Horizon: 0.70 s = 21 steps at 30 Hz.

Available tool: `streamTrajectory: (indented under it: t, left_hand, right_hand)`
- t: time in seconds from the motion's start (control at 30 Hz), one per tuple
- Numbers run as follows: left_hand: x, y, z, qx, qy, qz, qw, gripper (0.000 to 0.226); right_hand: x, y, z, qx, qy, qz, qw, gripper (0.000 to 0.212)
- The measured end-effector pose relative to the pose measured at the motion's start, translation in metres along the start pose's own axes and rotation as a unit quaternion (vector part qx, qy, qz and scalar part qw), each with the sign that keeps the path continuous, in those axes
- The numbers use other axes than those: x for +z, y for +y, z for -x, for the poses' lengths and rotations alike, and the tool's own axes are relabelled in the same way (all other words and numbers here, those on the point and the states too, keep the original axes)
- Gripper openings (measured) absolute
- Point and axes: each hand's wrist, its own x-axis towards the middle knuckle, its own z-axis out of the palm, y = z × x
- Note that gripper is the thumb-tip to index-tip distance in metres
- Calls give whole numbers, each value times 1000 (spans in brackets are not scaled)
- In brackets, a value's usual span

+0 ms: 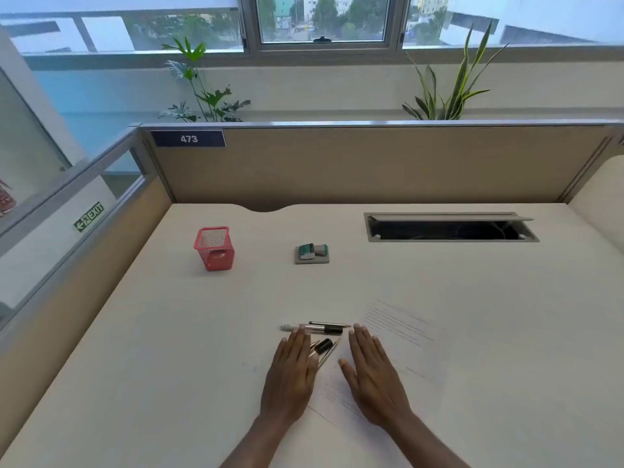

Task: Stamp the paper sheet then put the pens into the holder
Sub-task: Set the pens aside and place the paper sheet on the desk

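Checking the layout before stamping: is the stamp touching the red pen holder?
Apart. The head view shows a wide stretch of bare desk between the stamp and the red pen holder.

A: Location type?
B: Office, cubicle workstation. Reference is the tan partition.
A: Evidence?
B: Number plate "473" sits at its top-left corner. A pale desk butts against its base, with an open cable hatch just before it, right. Red mesh pen holder is in front, left. Green EXIT sign is left of it. Behind it are a leafy plant, a spiky plant and a window.
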Motion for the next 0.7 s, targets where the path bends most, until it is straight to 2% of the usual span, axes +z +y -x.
streamTrajectory:
  t: [0.4, 0.57, 0.7]
  left_hand:
    - [7, -7, 15, 6, -15, -55, 998, 55]
    - [2, -5, 15, 3, -11, -45, 999, 55]
    - [0, -5, 13, -1, 22, -12, 1000, 55]
  right_hand:
    - [18, -1, 25, 12, -68, 32, 997, 68]
    - [12, -5, 23, 15, -66, 22, 997, 66]
    - [0, -4, 16, 28, -31, 20, 999, 62]
